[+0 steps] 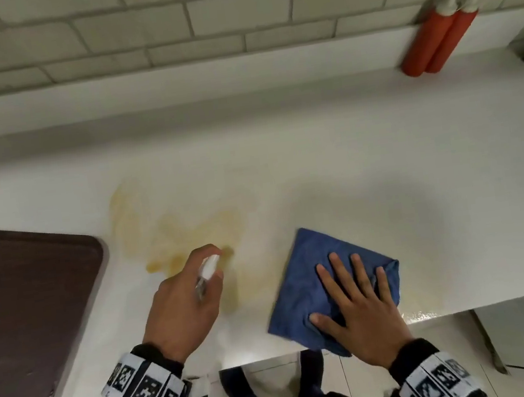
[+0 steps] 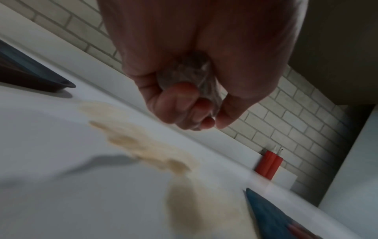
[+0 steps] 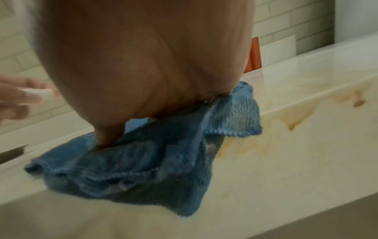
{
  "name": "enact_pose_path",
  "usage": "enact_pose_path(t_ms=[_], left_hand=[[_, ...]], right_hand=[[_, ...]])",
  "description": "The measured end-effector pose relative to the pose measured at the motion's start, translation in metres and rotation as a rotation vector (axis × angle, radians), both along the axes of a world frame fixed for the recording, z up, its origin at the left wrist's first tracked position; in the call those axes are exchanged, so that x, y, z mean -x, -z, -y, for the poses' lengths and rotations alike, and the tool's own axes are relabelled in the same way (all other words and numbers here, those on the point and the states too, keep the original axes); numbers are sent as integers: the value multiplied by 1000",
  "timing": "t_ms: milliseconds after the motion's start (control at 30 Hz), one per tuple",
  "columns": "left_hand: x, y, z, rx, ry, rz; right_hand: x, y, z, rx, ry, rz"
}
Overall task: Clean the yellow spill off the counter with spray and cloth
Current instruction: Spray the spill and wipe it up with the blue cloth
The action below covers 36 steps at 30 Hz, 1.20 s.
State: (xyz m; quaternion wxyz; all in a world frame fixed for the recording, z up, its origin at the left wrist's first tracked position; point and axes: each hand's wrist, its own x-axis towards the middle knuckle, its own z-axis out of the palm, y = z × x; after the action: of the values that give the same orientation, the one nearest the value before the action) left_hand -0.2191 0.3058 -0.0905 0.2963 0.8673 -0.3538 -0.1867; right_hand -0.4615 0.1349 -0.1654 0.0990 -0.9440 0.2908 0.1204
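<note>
Just now we have our left hand (image 1: 181,304) with its grip wrapped round a small clear spray bottle with a white nozzle (image 1: 208,268), held above the pale yellow smeared spill (image 1: 178,232) on the white counter (image 1: 381,156). Our right hand (image 1: 358,309) lies flat, fingers spread wide, pressing a folded blue microfibre cloth (image 1: 304,279) near the counter's front edge, just right of the spill. A dark brown tray (image 1: 25,306) sits at far left; two red tubes (image 1: 436,42) stand by the tiled wall.

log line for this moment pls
left hand grips spray over spill | right hand flat on cloth | spill unwiped
</note>
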Motion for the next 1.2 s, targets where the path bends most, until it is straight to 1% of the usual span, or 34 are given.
enact_pose_path(t_ms=[200,267,367,400,467,533,567,633,700,800,900,1033,1200], left_hand=[[-25,7,-20,0,72,45],[-43,7,-21,-5,68,72],[-77,3,-22,-37,35,66],[-90,1,-21,-47,51,60],[-109,-3,-13,-53,101,34],[-128,-9,3,-40,135,37],[-138,-12,14,-20,145,33],[-159,-19,38,12,167,10],[-181,-26,60,6,175,31],[-217,-31,79,-36,154,96],[-251,-29,81,-65,127,102],[-283,-29,67,-91,44,142],[-304,-22,34,-160,-33,138]], right_hand=[[-16,-2,0,-23,69,-68],[-18,-3,-1,-7,76,-92],[-21,-5,-2,-8,90,-132],[-24,-6,-3,-12,91,-134],[-24,-8,-3,-27,106,-147],[-30,-12,-5,-46,149,-252],[-34,-14,-7,-52,180,-276],[-47,-21,-9,-28,186,-294],[-59,-24,-8,-61,190,-306],[-78,-26,-9,-76,217,-288],[-104,-28,-5,-110,232,-271],[-144,-26,8,-120,217,-242],[-200,-19,30,-129,198,-194]])
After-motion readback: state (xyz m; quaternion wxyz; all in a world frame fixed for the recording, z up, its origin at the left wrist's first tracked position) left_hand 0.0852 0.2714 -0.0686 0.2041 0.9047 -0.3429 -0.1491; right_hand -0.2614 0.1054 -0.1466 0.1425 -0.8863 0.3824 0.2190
